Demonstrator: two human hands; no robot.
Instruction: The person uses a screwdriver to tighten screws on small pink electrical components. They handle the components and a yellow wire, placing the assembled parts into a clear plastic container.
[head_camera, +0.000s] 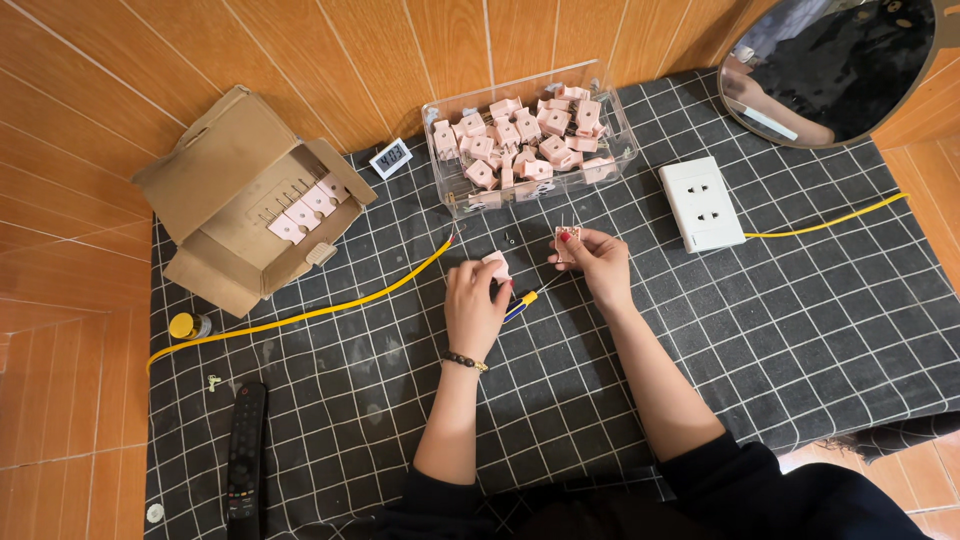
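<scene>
My left hand (475, 300) is closed around a small pink plastic part (497, 264), of which only the top shows above the fingers. My right hand (598, 262) pinches another small pink part (566, 241) with thin metal pins sticking up from it. Both hands hover over the black grid-patterned cloth (700, 330), a little apart from each other. Between them lies a small screwdriver with a yellow and blue handle (523, 301), partly hidden by my left hand. A clear plastic box (456, 190) holding several of the same pink parts stands just beyond my hands.
An open cardboard box (215, 180) with pink parts sits at the left. A yellow cable (300, 318) crosses the cloth, and another runs to a white socket block (700, 203) at right. A small digital display (391, 157), remote control (245, 450), yellow-capped jar (186, 325) and round mirror (830, 65) are around.
</scene>
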